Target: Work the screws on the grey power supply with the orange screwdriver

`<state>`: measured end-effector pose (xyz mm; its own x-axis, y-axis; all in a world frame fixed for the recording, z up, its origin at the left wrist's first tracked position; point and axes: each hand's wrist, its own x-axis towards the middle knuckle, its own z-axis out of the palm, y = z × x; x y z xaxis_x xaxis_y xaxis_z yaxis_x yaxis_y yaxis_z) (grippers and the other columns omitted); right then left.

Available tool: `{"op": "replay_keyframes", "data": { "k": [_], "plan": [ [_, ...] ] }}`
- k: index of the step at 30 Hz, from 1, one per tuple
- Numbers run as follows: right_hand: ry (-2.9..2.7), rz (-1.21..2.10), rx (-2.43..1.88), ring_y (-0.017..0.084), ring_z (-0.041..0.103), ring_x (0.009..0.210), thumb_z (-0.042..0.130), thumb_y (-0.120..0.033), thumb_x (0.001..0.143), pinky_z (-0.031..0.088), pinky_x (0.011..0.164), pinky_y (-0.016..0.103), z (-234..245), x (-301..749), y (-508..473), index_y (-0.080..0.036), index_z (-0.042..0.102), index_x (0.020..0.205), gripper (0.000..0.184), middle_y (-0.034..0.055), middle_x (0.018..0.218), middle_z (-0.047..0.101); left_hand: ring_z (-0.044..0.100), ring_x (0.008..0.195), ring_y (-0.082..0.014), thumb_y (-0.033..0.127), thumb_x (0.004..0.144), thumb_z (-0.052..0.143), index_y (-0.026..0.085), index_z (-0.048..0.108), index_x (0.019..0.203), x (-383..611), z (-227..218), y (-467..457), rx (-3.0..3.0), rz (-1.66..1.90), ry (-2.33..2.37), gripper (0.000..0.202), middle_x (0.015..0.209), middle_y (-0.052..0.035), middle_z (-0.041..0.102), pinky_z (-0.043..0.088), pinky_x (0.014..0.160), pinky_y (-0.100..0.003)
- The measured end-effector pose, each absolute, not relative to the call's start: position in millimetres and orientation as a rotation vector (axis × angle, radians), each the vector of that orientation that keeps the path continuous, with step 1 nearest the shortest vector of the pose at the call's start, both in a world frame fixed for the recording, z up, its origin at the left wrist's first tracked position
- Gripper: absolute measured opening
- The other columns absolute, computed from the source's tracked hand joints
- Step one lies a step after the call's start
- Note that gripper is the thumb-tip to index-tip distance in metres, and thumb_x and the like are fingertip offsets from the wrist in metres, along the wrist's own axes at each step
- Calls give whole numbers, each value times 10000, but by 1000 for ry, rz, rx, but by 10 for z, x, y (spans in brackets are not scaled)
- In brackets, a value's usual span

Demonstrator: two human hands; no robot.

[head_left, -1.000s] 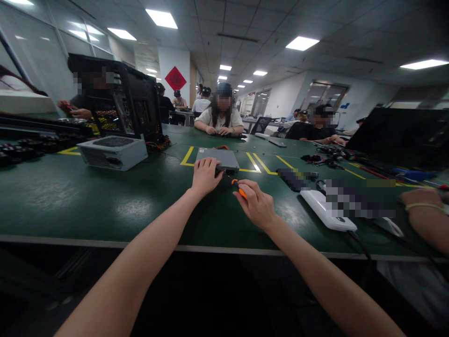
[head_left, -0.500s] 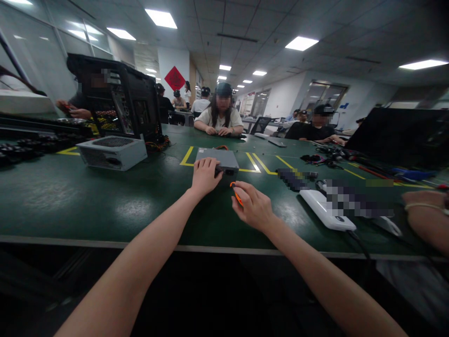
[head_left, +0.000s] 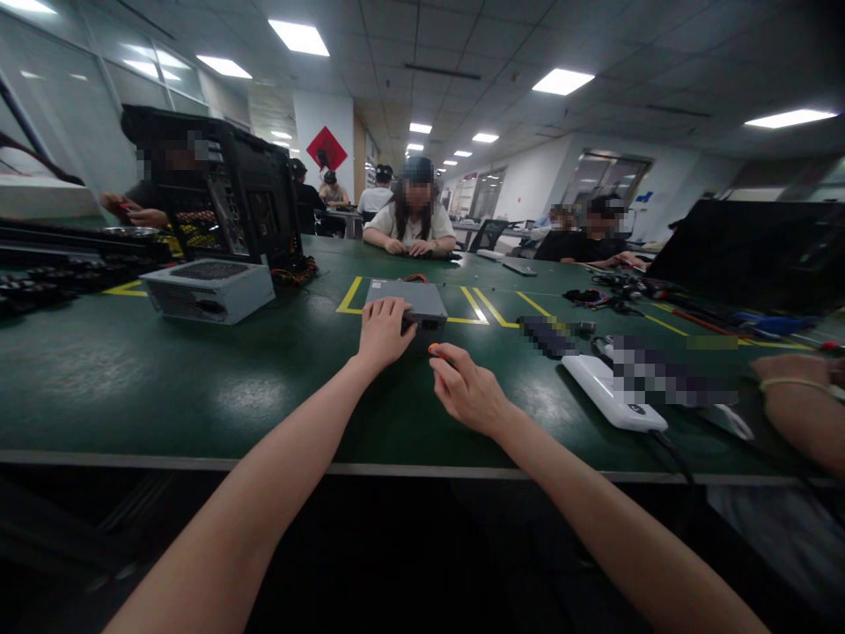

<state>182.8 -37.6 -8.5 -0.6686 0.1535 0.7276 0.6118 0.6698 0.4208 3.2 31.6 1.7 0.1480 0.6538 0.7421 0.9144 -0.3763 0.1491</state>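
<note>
Beneath the fingers of the left hand (head_left: 383,330) lies a flat grey metal box (head_left: 422,298), with a dark socket (head_left: 429,324) on its near face, just right of the thumb. Those fingers lie close together over the box's near left part; whether they clamp it or only press on it, I cannot tell. Nearer the wearer than the socket, the right hand (head_left: 470,389) pinches an orange-ended tool (head_left: 433,350) between thumb and fingertips, apart from the box; most of the tool is hidden in the grasp.

For good control, the left palm should bear down evenly so the box cannot skid, its thumb clear of the tool's line, while the right fingers hold lightly and straight. Both forearms reach forward and converge; the left hand is back-up, the right curled, its thumb side toward the left.

Around the box, yellow tape (head_left: 349,295) marks the green table (head_left: 165,379). Well left of the fingers, a larger metal box (head_left: 241,298) sits before a black computer case (head_left: 254,189). To the right lies a white device (head_left: 613,394); beyond the fingers, a person (head_left: 410,227) sits opposite.
</note>
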Motion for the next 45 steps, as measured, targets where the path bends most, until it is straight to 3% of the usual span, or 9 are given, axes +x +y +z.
{"op": "replay_keyframes", "data": {
  "k": [4, 7, 12, 17, 28, 34, 41, 45],
  "plan": [
    [-2209, -838, -592, 165, 547, 985, 439, -174, 835, 511, 600, 211, -91, 1847, -348, -166, 346, 1124, 304, 139, 1128, 506, 435, 1049, -236, 312, 779, 499, 219, 487, 1051, 30, 15, 319, -2074, -1072, -1498, 288, 1102, -61, 526, 274, 932, -383],
    [-2200, -771, -641, 168, 537, 1003, 439, -219, 844, 522, 644, 235, -67, 1844, -366, -177, 351, 1110, 283, 136, 1117, 503, 435, 1046, -236, 314, 778, 501, 215, 488, 1045, 28, 11, 324, -2067, -1077, -1482, 285, 1095, -63, 529, 276, 926, -381],
    [-2341, -781, -614, 213, 481, 1094, 412, -135, 819, 518, 729, 286, -55, 1828, -397, -156, 377, 1103, 287, 176, 1179, 434, 437, 1036, -238, 321, 777, 502, 214, 490, 1044, 33, 11, 331, -2067, -1064, -1495, 288, 1087, -65, 530, 280, 915, -382],
    [-2139, -836, -696, 156, 568, 948, 433, -181, 841, 505, 601, 210, -69, 1844, -368, -186, 351, 1109, 280, 135, 1128, 496, 438, 1033, -237, 325, 779, 500, 216, 490, 1049, 34, 4, 337, -2065, -1068, -1489, 291, 1085, -64, 530, 277, 917, -384],
    [-2057, -1001, -733, 118, 596, 850, 490, -173, 815, 451, 595, 182, -65, 1850, -380, -172, 407, 1073, 271, 92, 1106, 567, 433, 1050, -240, 317, 776, 505, 216, 489, 1055, 33, 14, 320, -2084, -1069, -1504, 297, 1110, -65, 523, 273, 929, -387],
    [-2148, -931, -707, 154, 564, 946, 460, -152, 805, 448, 755, 246, -48, 1837, -408, -159, 438, 1060, 257, 101, 1061, 580, 431, 1054, -237, 317, 777, 506, 217, 489, 1052, 32, 15, 325, -2087, -1081, -1501, 293, 1105, -60, 525, 271, 931, -387],
    [-2042, -1007, -796, 115, 565, 702, 502, -237, 816, 406, 581, 218, -5, 1846, -417, -163, 440, 1011, 218, 45, 912, 619, 434, 1046, -234, 319, 777, 504, 216, 487, 1053, 30, 12, 319, -2085, -1084, -1491, 295, 1106, -59, 525, 275, 926, -383],
    [-2087, -984, -774, 145, 560, 789, 465, -202, 813, 432, 630, 237, -4, 1829, -432, -158, 426, 1035, 229, 100, 977, 576, 437, 1038, -235, 316, 782, 495, 219, 488, 1051, 31, 11, 325, -2079, -1088, -1482, 286, 1097, -60, 527, 277, 920, -385]
  ]
}}
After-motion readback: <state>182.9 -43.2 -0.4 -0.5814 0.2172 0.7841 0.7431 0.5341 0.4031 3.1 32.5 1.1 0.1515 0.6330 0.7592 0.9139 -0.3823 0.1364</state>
